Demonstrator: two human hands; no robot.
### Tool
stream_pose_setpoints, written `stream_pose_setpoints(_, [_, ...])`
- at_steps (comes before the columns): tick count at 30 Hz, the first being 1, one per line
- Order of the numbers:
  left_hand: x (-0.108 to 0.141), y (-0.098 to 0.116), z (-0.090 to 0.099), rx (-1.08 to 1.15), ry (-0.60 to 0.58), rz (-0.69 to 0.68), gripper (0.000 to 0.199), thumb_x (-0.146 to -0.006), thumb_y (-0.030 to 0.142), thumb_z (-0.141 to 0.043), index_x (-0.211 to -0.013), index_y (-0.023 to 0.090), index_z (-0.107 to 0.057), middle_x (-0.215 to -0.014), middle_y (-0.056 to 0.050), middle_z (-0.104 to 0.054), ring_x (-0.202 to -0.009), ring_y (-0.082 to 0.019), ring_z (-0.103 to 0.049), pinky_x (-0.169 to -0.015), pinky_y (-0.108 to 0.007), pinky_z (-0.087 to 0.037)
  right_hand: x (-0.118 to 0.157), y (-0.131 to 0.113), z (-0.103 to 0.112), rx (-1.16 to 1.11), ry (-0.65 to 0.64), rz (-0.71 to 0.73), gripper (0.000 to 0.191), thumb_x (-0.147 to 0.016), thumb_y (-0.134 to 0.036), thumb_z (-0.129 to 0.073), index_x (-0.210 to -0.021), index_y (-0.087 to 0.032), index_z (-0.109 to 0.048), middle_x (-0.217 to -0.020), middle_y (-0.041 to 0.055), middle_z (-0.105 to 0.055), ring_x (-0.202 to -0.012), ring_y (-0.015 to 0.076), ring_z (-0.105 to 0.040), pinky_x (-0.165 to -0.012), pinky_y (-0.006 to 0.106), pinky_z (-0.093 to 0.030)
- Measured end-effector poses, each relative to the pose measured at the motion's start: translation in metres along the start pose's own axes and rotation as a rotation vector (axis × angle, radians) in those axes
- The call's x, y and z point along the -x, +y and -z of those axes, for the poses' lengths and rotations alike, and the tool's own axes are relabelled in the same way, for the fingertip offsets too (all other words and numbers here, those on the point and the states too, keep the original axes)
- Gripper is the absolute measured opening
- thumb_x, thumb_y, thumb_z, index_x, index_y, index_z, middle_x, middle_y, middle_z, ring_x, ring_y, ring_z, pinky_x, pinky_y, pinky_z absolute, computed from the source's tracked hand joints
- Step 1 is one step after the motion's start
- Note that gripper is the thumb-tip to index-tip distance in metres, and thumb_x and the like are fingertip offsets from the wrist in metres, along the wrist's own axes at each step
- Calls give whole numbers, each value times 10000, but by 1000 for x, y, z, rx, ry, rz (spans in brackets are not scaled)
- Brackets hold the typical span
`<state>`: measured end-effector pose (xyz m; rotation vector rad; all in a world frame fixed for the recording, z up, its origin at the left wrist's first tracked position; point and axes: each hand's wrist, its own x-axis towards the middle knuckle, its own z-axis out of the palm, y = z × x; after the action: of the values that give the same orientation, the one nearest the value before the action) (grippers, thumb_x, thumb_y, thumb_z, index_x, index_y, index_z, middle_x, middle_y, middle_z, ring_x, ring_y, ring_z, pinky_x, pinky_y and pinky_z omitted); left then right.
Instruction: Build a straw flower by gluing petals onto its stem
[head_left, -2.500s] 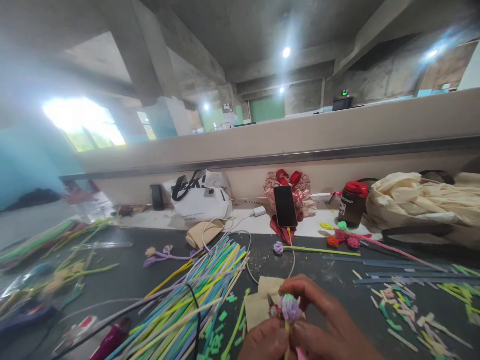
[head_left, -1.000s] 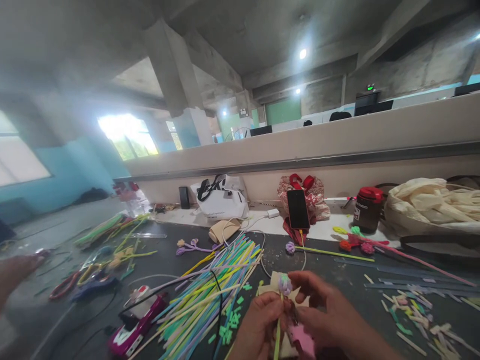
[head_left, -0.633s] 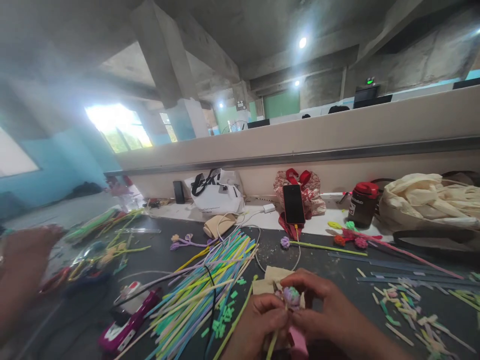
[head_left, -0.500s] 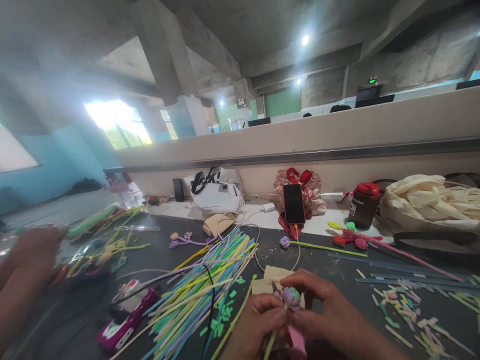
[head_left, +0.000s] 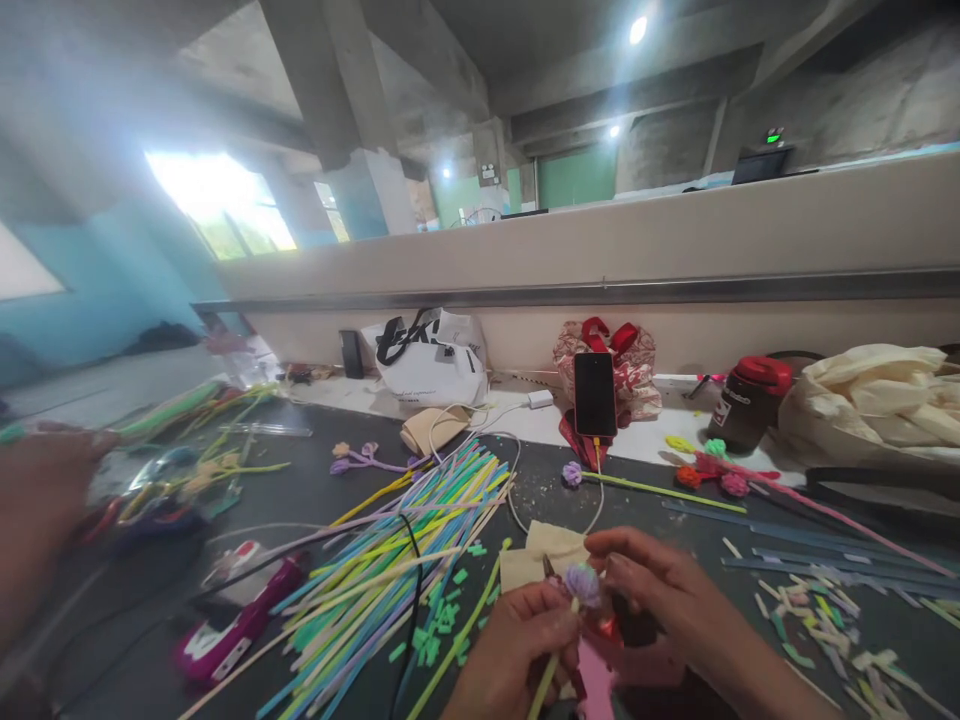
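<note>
Head view: where to find the purple flower [head_left: 583,583]?

— Near side, a little right of the middle, up between the left hand [head_left: 517,640] and the right hand [head_left: 671,585].

— And to look at?

— Rounded and bunched, pale lilac, with a touch of pale green on top. Set on a yellow-green stem [head_left: 544,688], slanting down toward the near edge. Too small to make out single petals.

— State of the left grip?

— Closed in a pinch, thumb and fingers on the stem just below the bloom.

— And the right?

— Part curled, just to the right of the flower, index finger reaching over toward the top. Can't tell whether touching or holding.

— Anything close by?

— Just left of the bloom, a dark pointed tip [head_left: 548,567]; below, a pink object [head_left: 596,685], partly hidden. Behind the left fingers, beige sheets [head_left: 521,568] on the dark surface [head_left: 637,530].

— Further out?

— To the left, a bundle of coloured fuzzy stems [head_left: 405,560], with short green pieces [head_left: 431,640] beside. Farther back, another lilac bloom [head_left: 572,474] on a long green stem. Beyond that, a phone [head_left: 595,395] propped upright against a red-patterned bag [head_left: 637,365]. At far left, another person's hand [head_left: 64,465], blurred.
</note>
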<state>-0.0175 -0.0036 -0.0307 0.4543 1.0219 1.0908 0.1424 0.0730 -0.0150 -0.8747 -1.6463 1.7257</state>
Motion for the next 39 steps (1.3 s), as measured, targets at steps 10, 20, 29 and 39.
stream_pose_setpoints(10, [-4,-7,1,-25,8,1,291,-552,351,-759,-556,148,-551,-423,26,-567,-337,-43,-429,-334,-166,-170,-2,-3,-3,-26,-53,-49,333,-746,-455,-617,-965,-206,-629,-770,-3,-648,-581,128,-573,-516,227,-442])
stream_pose_setpoints(20, [-8,-10,4,49,46,-20,322,-556,385,-765,-595,158,-540,-410,55,-518,-332,-35,-389,-359,-155,-220,-2,-3,5,37,64,23,278,-808,-412,-571,-983,-199,-605,-825,20,-659,-628,133,-558,-532,219,-418])
stream_pose_setpoints(29, [-7,-8,-2,113,78,-82,315,-521,306,-780,-534,148,-507,-416,45,-499,-329,-21,-349,-351,-146,-198,4,-5,12,-35,164,41,287,-773,-397,-633,-982,-201,-619,-830,29,-641,-722,174,-564,-625,272,-448])
stream_pose_setpoints(39, [-13,-13,3,129,161,-176,315,-528,304,-778,-533,157,-498,-428,26,-548,-336,-33,-378,-366,-159,-214,6,-3,11,90,146,49,253,-794,-380,-616,-965,-193,-617,-809,13,-632,-679,152,-557,-590,238,-439])
